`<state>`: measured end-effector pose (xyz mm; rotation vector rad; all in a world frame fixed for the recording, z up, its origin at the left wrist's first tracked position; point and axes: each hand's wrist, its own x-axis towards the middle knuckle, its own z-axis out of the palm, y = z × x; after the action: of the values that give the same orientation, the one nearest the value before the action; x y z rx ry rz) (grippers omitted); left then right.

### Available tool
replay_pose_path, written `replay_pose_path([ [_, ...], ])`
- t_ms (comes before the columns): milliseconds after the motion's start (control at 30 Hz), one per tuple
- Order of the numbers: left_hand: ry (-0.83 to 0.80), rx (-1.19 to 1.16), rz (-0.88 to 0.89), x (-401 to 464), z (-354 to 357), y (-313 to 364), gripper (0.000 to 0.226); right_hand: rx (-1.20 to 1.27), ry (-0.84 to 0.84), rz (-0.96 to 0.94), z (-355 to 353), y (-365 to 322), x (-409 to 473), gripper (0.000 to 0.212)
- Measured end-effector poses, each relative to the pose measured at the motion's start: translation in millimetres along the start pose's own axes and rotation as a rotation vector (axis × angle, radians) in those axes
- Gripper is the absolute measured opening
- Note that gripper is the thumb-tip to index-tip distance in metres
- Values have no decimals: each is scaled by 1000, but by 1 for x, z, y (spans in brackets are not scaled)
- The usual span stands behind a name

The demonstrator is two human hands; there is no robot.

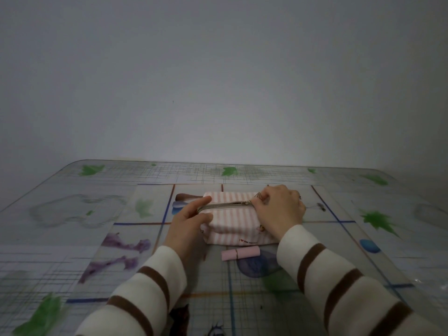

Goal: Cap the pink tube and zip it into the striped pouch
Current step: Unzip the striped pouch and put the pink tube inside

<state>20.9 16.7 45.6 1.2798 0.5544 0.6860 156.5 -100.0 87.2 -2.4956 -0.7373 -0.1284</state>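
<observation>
Striped sleeves, cream with brown bands, entered from the near edge and were closest to the camera. Beneath them ran the table [72,238], its printed cloth showing grid lines, green leaves and purple patches under a clear cover.

Striped pouch [232,224]: pink and white, lying on the table between the two hands, long axis left to right. Its zipper [225,205] ran along the top on the same axis, with the slider at the right end, at the right hand's fingertips.

Left hand [189,223]: fingers curled round the pouch's left end, thumb on the near face, index finger beside the zipper's left end.

Right hand [278,207]: fingers bent and drawn together at the pouch's right end, pinching the zipper pull [258,196].

Pink tube [240,253]: on the table outside the pouch, just nearer the camera than it, between the two wrists and touched by neither hand. Long axis left to right, parallel to the pouch. Whether the cap was seated could not be told.
</observation>
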Motion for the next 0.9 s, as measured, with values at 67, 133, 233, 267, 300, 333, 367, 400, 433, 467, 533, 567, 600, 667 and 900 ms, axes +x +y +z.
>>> replay_pose_path([
  [67, -1, 18, 2, 1, -1, 0, 39, 15, 1, -6, -1, 2, 1, 16],
  [133, -8, 22, -10, 2, -1, -1, 38, 31, 2, -12, 0, 4, 1, 16],
  [233, -4, 24, -16, 2, -2, -2, 39, 64, 13, -21, 0, 7, 2, 16],
  [267, -5, 32, -17, 2, -2, -2, 39, 79, 16, -23, 0, 8, 3, 16],
  [300, -8, 40, -19, 2, -2, -2, 38, 94, 18, -25, 0, 9, 3, 15],
  [333, -9, 45, -20, 2, -2, -2, 38, 107, 19, -25, 0, 10, 3, 15],
  [367, -8, 47, -20, 3, -1, -2, 38, 117, 19, -21, 0, 10, 3, 15],
  [400, -5, 47, -20, 3, -1, -3, 38, 125, 18, -13, 0, 11, 4, 15],
  [433, -2, 42, -18, 3, 0, -3, 38, 133, 17, -1, 0, 12, 4, 14],
  [467, 1, 35, -15, 3, 0, -4, 37, 144, 17, 13, 0, 12, 4, 14],
  [533, 8, 49, -6, 3, 2, -5, 36, 170, 18, 38, 0, 14, 4, 13],
  [567, 13, 64, -1, 4, 2, -5, 36, 182, 20, 42, 0, 14, 4, 13],
  [600, 19, 72, 4, 4, 3, -5, 36, 190, 24, 39, 0, 15, 3, 12],
  [667, 32, 81, 2, 4, 6, -5, 36, 203, 34, 27, 0, 16, 3, 12],
  [900, 97, 204, 34, 6, 21, -5, 17, 228, 49, -3, 1, 19, 6, 14],
])
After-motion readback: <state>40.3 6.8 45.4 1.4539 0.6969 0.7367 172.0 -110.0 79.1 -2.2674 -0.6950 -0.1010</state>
